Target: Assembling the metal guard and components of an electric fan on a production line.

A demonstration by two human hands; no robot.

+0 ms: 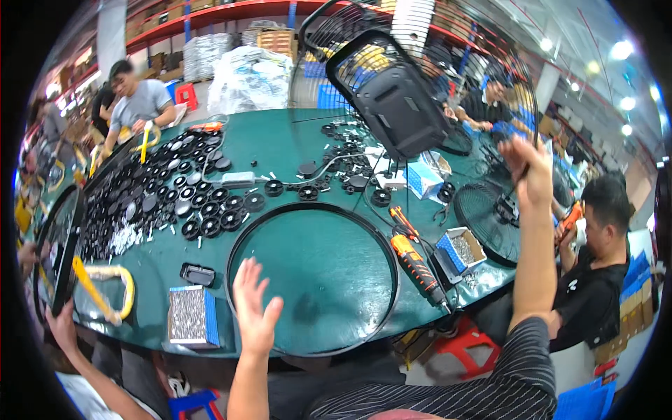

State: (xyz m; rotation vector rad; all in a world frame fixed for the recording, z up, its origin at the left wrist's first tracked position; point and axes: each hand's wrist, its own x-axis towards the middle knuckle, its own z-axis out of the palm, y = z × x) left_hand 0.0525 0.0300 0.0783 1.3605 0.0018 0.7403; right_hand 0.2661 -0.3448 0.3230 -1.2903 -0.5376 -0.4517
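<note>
Fan guard (420, 77), the big round wire grille with a black motor housing (395, 112) at its middle, is tilted up on edge above the far right of the green table (280, 147), and my right hand (532, 171) is raised to its rim, apparently steadying it so it stays upright rather than dropping onto the parts below.

Going left to right: at the far left a co-worker's hand (59, 325) holds another black guard on edge, with a yellow strap loop (105, 290) lying beside it. Rows of small black round caps (161, 189) are spread in a dense field, probably laid out so they can be picked one at a time. Nearer me sits a box of small metal screws (192, 315) with a blue side, open upward for easy reach.

My left hand (253, 308) hovers over the near edge of the table, its fingers (245, 276) spread wide and gripping nothing, just above the black ring (313, 280) that lies flat on the green surface (I take it for a guard rim, though I can't be sure).

Right of the ring an orange electric screwdriver (418, 269) lies flat, tip toward me, beside a second small box of screws (462, 248). My right hand's fingers (521, 154) are partly extended against the wire; whether they are actually closed on it I cannot tell. Beyond, a seated co-worker in black (595, 280) holds an orange tool.
</note>
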